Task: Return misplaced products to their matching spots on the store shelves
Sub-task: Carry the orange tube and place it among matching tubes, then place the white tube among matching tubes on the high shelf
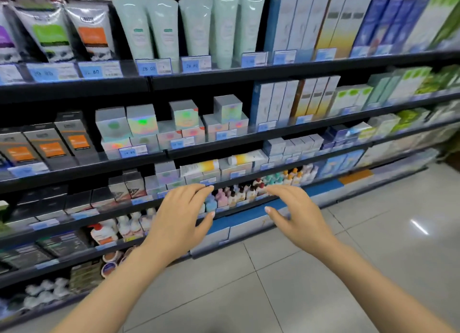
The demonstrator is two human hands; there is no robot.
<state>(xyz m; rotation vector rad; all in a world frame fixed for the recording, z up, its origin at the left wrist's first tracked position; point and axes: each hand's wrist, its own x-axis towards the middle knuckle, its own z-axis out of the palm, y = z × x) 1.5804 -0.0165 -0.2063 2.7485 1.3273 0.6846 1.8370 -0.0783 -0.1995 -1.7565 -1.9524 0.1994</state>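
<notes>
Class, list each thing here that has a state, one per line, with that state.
left hand: open, empty, fingers curled
right hand: open, empty, fingers curled
mint tubes: upright, cap down, top shelf
small bottles: upright, in a row
yellow-banded tube: lying flat on boxes

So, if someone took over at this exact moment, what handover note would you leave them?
Left hand: open, empty, held in front of the shelves.
Right hand: open, empty, level with the small bottles.
Products: a yellow-and-white tube lies flat on top of boxes on the third shelf, possibly out of place; the blur makes this uncertain.
Done: nothing can be confirmed from this view.
Left: check that tube, find any misplaced items and return them to matching spots.
</notes>
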